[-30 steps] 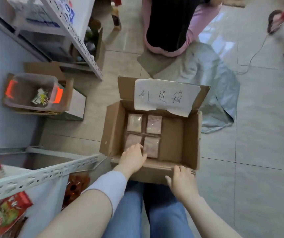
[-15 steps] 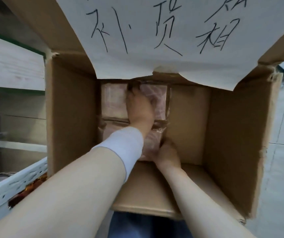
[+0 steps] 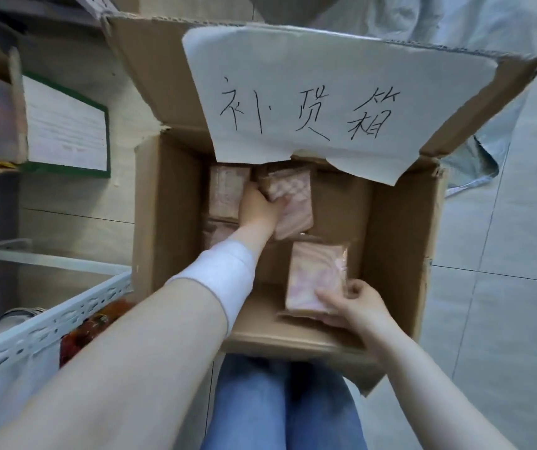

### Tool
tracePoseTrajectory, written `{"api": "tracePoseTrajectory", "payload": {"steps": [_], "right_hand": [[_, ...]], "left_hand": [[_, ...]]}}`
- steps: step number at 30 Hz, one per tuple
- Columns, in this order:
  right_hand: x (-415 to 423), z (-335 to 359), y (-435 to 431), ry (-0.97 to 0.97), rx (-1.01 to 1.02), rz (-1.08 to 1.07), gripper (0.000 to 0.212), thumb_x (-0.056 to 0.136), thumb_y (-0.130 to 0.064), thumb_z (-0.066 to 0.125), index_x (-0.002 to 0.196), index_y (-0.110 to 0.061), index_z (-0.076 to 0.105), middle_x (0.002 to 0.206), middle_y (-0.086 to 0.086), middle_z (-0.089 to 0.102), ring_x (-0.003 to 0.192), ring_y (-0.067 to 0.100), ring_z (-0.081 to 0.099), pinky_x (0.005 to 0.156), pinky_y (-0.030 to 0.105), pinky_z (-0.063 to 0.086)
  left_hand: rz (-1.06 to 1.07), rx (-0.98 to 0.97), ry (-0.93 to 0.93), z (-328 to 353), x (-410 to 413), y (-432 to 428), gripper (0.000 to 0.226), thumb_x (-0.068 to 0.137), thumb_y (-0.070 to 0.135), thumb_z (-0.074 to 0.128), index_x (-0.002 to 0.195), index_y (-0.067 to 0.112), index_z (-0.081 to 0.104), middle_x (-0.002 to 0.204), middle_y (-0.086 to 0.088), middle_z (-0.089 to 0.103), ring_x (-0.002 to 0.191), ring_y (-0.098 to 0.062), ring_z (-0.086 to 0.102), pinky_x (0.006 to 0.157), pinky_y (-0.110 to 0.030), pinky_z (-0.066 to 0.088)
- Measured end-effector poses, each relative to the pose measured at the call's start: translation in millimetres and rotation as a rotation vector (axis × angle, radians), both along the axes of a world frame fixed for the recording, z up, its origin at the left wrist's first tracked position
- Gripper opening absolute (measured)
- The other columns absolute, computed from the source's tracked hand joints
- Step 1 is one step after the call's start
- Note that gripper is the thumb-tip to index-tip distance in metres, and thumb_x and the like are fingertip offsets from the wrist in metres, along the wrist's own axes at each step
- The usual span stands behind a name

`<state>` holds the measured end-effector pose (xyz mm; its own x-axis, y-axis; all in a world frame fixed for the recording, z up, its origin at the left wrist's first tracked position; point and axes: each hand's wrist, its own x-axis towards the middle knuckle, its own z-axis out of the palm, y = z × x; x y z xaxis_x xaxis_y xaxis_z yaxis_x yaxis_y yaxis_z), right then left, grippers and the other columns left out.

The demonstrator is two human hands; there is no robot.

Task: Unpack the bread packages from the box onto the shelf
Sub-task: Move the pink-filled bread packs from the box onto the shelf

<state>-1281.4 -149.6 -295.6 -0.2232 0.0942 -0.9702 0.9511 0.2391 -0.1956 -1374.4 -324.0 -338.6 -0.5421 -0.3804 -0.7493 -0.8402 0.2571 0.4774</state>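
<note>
Fingers [image 3: 328, 300] right hand [image 3: 361, 306] | pinch bread package [image 3: 315, 274] | long axis fore-aft

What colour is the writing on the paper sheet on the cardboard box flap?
Black, on the white paper sheet; head view.

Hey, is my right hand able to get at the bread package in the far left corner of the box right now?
Probably not: the right hand already holds the front package, and the left hand, gripping a second package, lies across the way to the corner package.
</note>
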Motion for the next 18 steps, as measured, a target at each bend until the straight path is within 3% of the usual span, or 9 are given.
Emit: {"api": "tracePoseTrajectory", "payload": {"steps": [4,7,11,14,16,18], "right_hand": [[18,50,16,0.073,-0.037,-0.115,0.042,0.078,-0.014,0.073,0.111,0.002,0.051,0.102,0.014,0.062,0.075,0.023,0.066,0.046,0.02,0.055],[36,86,23,0.196,-0.07,-0.067,0.023,0.081,-0.013,0.068,0.098,-0.006,0.053,0.096,0.009,0.06,0.075,0.021,0.063,0.047,0.022,0.056],[60,154,11,0.329,-0.168,0.057,0.013,0.086,-0.015,0.063,0.092,-0.013,0.052,0.097,0.011,0.057,0.077,0.022,0.062,0.051,0.027,0.058],[75,225,-18,0.411,-0.311,0.175,0.019,0.087,-0.011,0.061,0.104,-0.008,0.051,0.092,0.007,0.062,0.069,0.015,0.067,0.047,0.022,0.054],[90,273,-45,0.468,-0.4,0.274,0.025,0.086,-0.011,0.063,0.108,-0.009,0.053,0.091,0.004,0.065,0.065,0.009,0.069,0.048,0.019,0.054],[109,317,-76,0.536,-0.484,0.382,0.031,0.083,-0.016,0.066,0.111,-0.009,0.055,0.096,0.006,0.067,0.075,0.013,0.07,0.054,0.021,0.056]], "left_hand": [[0.121,-0.009,-0.005,47,33,-3,0.046,0.087,0.029,0.061,0.126,0.009,0.044,0.127,-0.012,0.056,0.119,-0.03,0.052,0.097,-0.034,0.041],[0.267,-0.019,0.09,88,73,-15,0.042,0.084,0.031,0.065,0.12,0.013,0.051,0.122,-0.009,0.06,0.116,-0.029,0.054,0.102,-0.038,0.042],[0.488,0.041,0.267,183,144,-39,0.034,0.082,0.031,0.069,0.11,0.02,0.053,0.108,0.0,0.061,0.107,-0.023,0.059,0.093,-0.037,0.049],[0.683,0.078,0.46,280,206,-69,0.017,0.084,0.025,0.066,0.097,0.021,0.057,0.1,0.0,0.065,0.1,-0.02,0.063,0.082,-0.031,0.054],[0.76,0.016,0.613,346,250,-96,0.011,0.084,0.023,0.066,0.092,0.024,0.059,0.098,0.001,0.067,0.099,-0.018,0.064,0.086,-0.033,0.054],[0.82,-0.067,0.749,407,301,-123,0.011,0.083,0.024,0.068,0.093,0.022,0.063,0.095,0.005,0.07,0.096,-0.016,0.064,0.095,-0.039,0.051]]}}
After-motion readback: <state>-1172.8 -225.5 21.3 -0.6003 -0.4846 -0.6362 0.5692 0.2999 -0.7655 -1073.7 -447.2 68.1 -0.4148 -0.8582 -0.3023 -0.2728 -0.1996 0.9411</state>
